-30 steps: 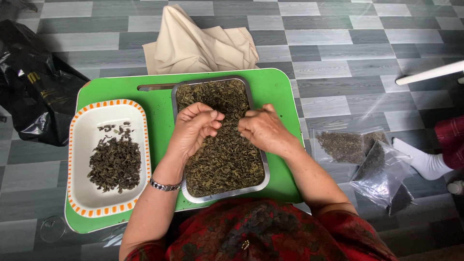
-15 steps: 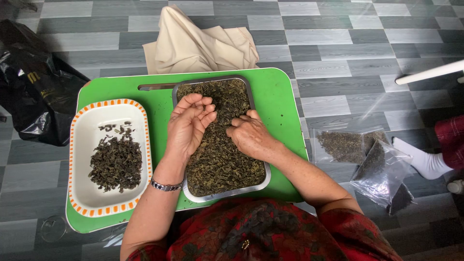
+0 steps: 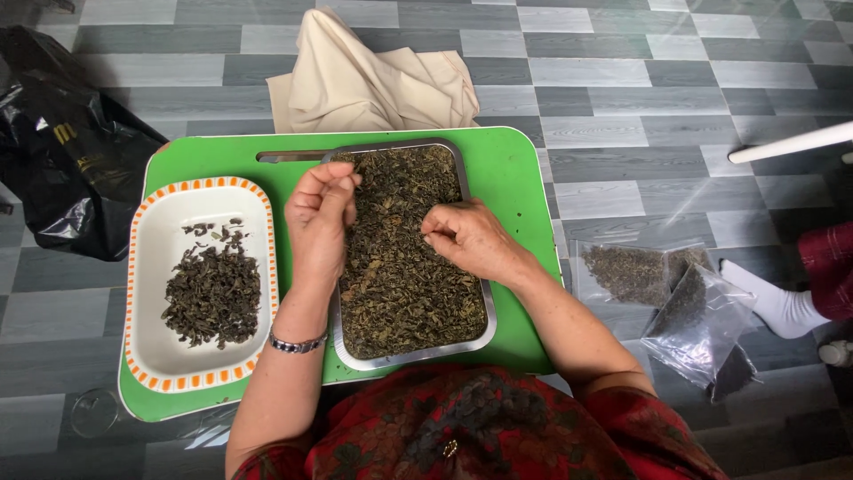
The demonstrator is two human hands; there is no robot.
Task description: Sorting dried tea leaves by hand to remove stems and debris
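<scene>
A metal tray [image 3: 478, 331] full of dried dark-green leaves [image 3: 400, 276] lies on a green tabletop [image 3: 511, 169]. My left hand [image 3: 318, 224] hovers over the tray's left edge, fingers curled together with a few leaves pinched in them. My right hand [image 3: 469, 238] rests on the leaves at the tray's right side, fingertips pinched on some leaves. Left of the tray stands a white dish with an orange rim [image 3: 160, 258] holding a smaller heap of sorted leaves [image 3: 213, 293].
A beige cloth [image 3: 364, 84] lies beyond the tabletop. A black plastic bag [image 3: 62, 151] sits at the left on the grey tiled floor. Clear bags of leaves [image 3: 684, 302] lie at the right, near another person's socked foot [image 3: 773, 302]. A white bar [image 3: 791, 142] crosses the right edge.
My left hand has lifted off the leaves and moved left toward the tray's edge. My right hand has slid slightly left and lower on the leaves.
</scene>
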